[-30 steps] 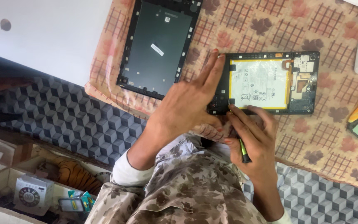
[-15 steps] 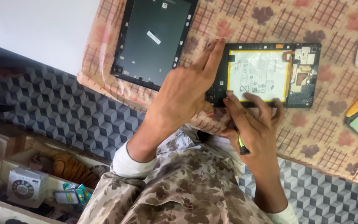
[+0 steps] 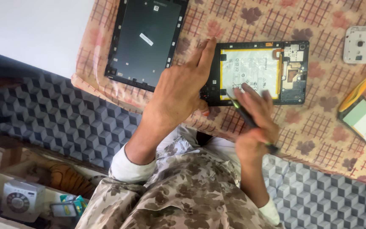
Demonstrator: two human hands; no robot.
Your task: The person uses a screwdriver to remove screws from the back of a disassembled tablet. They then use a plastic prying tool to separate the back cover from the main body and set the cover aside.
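The right hand has lifted off the opened tablet, its grip pinching a thin screwdriver, while the left hand, fingers spread, steadies the frame beside it.

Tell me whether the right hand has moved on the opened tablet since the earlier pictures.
Yes. The right hand with its thin tool was low at the opened tablet's near-left corner; now it has lifted, fingers over the white battery.
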